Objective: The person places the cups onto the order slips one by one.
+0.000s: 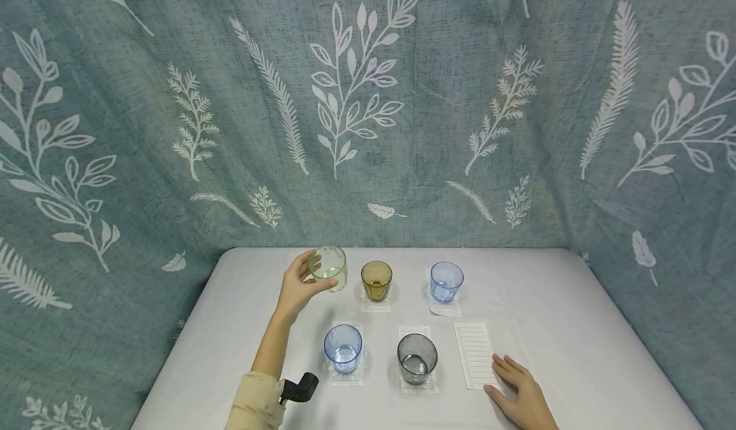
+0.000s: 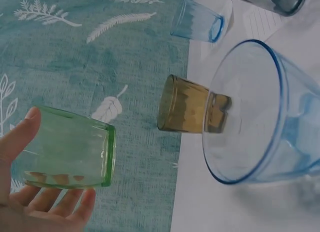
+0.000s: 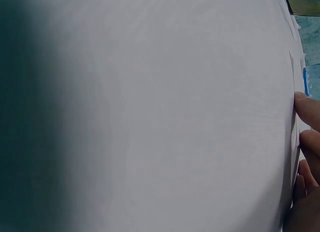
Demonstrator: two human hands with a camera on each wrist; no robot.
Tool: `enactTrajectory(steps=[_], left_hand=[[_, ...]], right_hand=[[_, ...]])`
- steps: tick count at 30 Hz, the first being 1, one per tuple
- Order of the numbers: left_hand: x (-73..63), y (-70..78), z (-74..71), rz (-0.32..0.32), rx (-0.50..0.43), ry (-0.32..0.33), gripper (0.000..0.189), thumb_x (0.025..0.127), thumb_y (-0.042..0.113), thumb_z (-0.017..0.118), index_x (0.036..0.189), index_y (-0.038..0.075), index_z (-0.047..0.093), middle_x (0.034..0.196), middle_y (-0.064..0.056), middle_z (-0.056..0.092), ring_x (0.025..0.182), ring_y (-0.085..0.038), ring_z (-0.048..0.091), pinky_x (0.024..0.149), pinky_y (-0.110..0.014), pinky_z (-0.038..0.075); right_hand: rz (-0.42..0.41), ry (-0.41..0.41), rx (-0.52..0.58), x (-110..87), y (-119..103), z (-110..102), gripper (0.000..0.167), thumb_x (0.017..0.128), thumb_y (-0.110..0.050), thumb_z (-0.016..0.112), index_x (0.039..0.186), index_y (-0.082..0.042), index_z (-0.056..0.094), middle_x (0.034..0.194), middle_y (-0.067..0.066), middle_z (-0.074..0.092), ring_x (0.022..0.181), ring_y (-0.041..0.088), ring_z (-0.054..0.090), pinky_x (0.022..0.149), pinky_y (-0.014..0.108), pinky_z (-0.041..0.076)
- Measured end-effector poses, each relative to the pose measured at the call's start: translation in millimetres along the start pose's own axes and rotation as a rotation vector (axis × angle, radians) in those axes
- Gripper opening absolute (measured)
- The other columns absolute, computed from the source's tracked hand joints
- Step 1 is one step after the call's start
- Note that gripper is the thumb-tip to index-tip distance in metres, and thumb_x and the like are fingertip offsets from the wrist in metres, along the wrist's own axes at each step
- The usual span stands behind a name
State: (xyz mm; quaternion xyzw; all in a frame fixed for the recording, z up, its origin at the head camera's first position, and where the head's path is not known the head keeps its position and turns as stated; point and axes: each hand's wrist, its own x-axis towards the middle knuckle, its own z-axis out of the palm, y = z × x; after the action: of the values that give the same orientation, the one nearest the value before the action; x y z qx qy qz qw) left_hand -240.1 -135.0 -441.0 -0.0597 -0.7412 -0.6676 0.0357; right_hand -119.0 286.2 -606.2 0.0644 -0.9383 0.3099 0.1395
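Note:
A clear green glass (image 1: 332, 270) is up at the far left of the table, tilted, between the thumb and fingers of my left hand (image 1: 296, 292). The left wrist view shows this green glass (image 2: 75, 147) lying sideways in the grip, thumb on one side and fingers on the other. To its right in the head view stands an amber glass (image 1: 376, 283). My right hand (image 1: 520, 397) rests low on the white table, fingers relaxed, fingertips at the right edge of a lined paper slip (image 1: 475, 356). No glass is on that slip.
A blue glass (image 1: 446, 284) stands on a slip at the back right. In the front row are another blue glass (image 1: 343, 351) and a grey glass (image 1: 416, 361), each on a slip. Behind the white table (image 1: 230, 302) hangs a green leaf-patterned cloth (image 1: 425, 142).

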Motion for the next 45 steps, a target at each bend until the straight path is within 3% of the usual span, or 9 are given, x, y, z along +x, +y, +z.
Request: enactTrajectory(steps=[3,9,14,19,26,35,45], left_hand=[[-0.4,8.5,6.2,0.028,-0.004,-0.015,0.080,0.073,0.000,0.077,0.140,-0.007,0.033,0.139,-0.027,0.042,0.128,-0.043,0.039,0.102,-0.055,0.037],[10.5,-1.6,17.3,0.069,0.018,-0.038,0.078,0.073,0.003,0.078,0.139,-0.002,0.037,0.138,-0.022,0.046,0.126,-0.038,0.044,0.098,-0.049,0.043],[13.1,2.1,28.1,0.068,-0.004,-0.066,0.080,0.073,0.004,0.079,0.141,0.001,0.037,0.138,-0.020,0.047,0.126,-0.036,0.045,0.098,-0.049,0.043],[10.7,15.4,38.8,0.061,-0.024,-0.118,0.080,0.074,0.002,0.077,0.142,0.001,0.036,0.140,-0.022,0.043,0.128,-0.039,0.041,0.101,-0.051,0.040],[-4.6,50.4,55.0,0.098,-0.018,-0.199,0.077,0.075,-0.001,0.074,0.140,-0.007,0.034,0.137,-0.029,0.043,0.124,-0.044,0.043,0.098,-0.053,0.041],[0.9,24.6,80.1,0.103,-0.093,-0.266,0.080,0.072,0.001,0.078,0.141,0.000,0.037,0.136,-0.024,0.046,0.121,-0.037,0.048,0.098,-0.049,0.043],[-14.2,31.0,104.2,0.099,-0.116,-0.340,0.080,0.073,0.005,0.079,0.141,0.001,0.037,0.138,-0.023,0.045,0.121,-0.039,0.048,0.103,-0.047,0.041]], right_hand=[[-0.006,0.010,0.007,-0.4,0,0,0.050,0.074,-0.016,0.078,0.111,0.013,0.061,0.123,0.025,0.057,0.117,0.050,0.045,0.090,0.068,0.037],[0.008,0.006,0.028,-0.1,0,1,0.050,0.075,-0.015,0.077,0.111,0.015,0.060,0.124,0.026,0.056,0.118,0.051,0.043,0.090,0.068,0.036],[0.006,0.007,0.023,0.1,1,2,0.050,0.075,-0.015,0.077,0.111,0.015,0.060,0.125,0.026,0.056,0.118,0.051,0.044,0.090,0.068,0.037],[0.001,0.008,0.020,0.6,1,2,0.049,0.075,-0.015,0.077,0.110,0.015,0.060,0.124,0.026,0.056,0.117,0.051,0.044,0.090,0.068,0.037],[0.047,-0.030,-0.010,1.1,1,1,0.051,0.077,-0.020,0.076,0.113,0.013,0.060,0.127,0.025,0.054,0.120,0.050,0.042,0.093,0.068,0.035],[0.070,-0.048,-0.016,0.9,0,-1,0.052,0.078,-0.022,0.075,0.113,0.013,0.060,0.129,0.024,0.053,0.121,0.050,0.041,0.094,0.067,0.035],[0.097,-0.064,-0.023,1.3,-1,1,0.053,0.078,-0.022,0.075,0.115,0.012,0.059,0.130,0.023,0.052,0.123,0.049,0.040,0.097,0.066,0.033]])
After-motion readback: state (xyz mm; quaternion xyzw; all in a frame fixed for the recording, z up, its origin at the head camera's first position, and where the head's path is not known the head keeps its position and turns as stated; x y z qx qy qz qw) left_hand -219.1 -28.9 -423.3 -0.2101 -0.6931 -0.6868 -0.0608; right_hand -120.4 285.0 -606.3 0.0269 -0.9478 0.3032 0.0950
